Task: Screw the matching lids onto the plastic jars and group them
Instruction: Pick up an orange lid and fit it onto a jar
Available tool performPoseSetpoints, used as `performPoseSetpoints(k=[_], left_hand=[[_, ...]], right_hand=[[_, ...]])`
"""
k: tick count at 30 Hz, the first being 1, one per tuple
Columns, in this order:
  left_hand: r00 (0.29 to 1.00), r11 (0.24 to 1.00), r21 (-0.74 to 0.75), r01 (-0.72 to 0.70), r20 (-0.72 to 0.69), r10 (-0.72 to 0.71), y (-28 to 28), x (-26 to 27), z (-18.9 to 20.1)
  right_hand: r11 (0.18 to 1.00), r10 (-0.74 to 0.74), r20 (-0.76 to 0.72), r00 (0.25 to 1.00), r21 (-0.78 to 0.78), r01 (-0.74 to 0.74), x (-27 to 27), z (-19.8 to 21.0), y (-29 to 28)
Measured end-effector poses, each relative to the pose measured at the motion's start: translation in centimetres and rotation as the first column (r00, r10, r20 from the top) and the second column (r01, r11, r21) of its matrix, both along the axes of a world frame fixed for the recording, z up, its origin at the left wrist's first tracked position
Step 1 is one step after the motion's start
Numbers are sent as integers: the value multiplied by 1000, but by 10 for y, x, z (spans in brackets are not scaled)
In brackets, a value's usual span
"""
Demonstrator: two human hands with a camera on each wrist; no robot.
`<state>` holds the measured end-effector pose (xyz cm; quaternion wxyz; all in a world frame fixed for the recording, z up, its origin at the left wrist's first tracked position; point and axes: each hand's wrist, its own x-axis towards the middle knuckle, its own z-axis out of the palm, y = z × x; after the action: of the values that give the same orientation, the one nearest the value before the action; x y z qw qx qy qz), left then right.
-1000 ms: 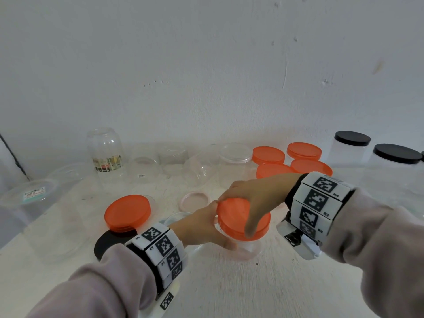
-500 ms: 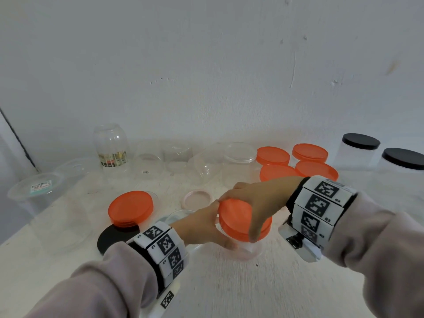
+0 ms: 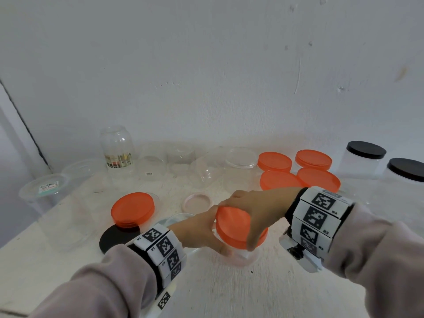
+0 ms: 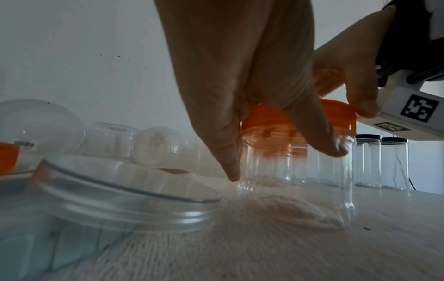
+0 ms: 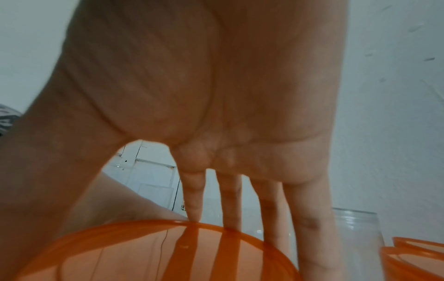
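Note:
A clear plastic jar point(image 3: 241, 257) stands on the white table near the front middle, with an orange lid point(image 3: 234, 226) on its mouth. My right hand point(image 3: 254, 212) reaches over from the right and grips the lid, fingers and thumb curled round its rim. My left hand point(image 3: 199, 232) holds the jar's body from the left. In the left wrist view the jar point(image 4: 312, 171) is upright under the orange lid point(image 4: 266, 117). The right wrist view shows the lid point(image 5: 156, 251) under my fingers point(image 5: 310, 228).
Several lidded orange-topped jars point(image 3: 298, 168) stand at back right, beside jars with black lids point(image 3: 367, 152). A stack of orange lids point(image 3: 132, 208) on a black lid point(image 3: 112, 237) lies left. Open clear jars point(image 3: 117, 148) and a pink lid point(image 3: 197, 201) lie behind.
My right hand has turned a little on the orange lid. The left hand keeps its hold on the jar. The head camera has shifted slightly.

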<state>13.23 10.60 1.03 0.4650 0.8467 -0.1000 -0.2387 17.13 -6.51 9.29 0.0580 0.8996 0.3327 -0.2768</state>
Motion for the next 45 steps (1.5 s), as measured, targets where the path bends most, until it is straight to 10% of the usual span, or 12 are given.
performPoseSetpoints(k=[45], left_hand=[[999, 1000, 27, -13, 45, 12, 1, 5, -12]], right_hand=[[992, -113, 125, 986, 71, 104, -9, -11, -7]])
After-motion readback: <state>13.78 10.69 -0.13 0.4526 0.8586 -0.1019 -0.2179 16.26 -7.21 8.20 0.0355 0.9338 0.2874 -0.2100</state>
